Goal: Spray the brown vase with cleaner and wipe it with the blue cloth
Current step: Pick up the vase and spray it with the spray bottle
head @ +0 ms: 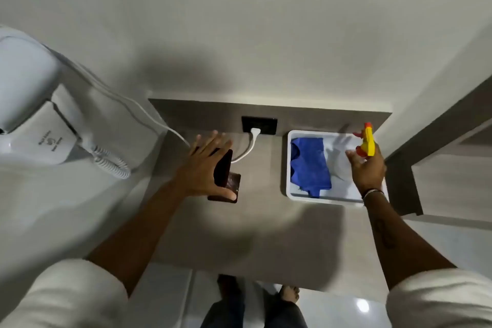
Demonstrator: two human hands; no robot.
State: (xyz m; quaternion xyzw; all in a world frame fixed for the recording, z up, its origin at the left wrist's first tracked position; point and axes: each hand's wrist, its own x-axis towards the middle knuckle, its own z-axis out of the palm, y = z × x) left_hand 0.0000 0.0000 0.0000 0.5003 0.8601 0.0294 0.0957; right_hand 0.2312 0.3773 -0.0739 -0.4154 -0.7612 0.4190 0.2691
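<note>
The brown vase (229,184) stands on the grey counter, seen from above, dark and glossy. My left hand (202,168) wraps its side, thumb low at the front and fingers spread over its far side. My right hand (368,168) grips the spray bottle (367,142), whose yellow head and red nozzle stick up over the right part of the white tray (290,192). The bottle's body is hidden by my hand. The blue cloth (310,165) lies crumpled in the tray's left half.
A white wall-mounted hair dryer (40,114) with a coiled cord hangs at the left. A white plug sits in a black socket (259,126) behind the vase. A wall panel edge (404,181) stands right of the tray. My feet show below the counter edge.
</note>
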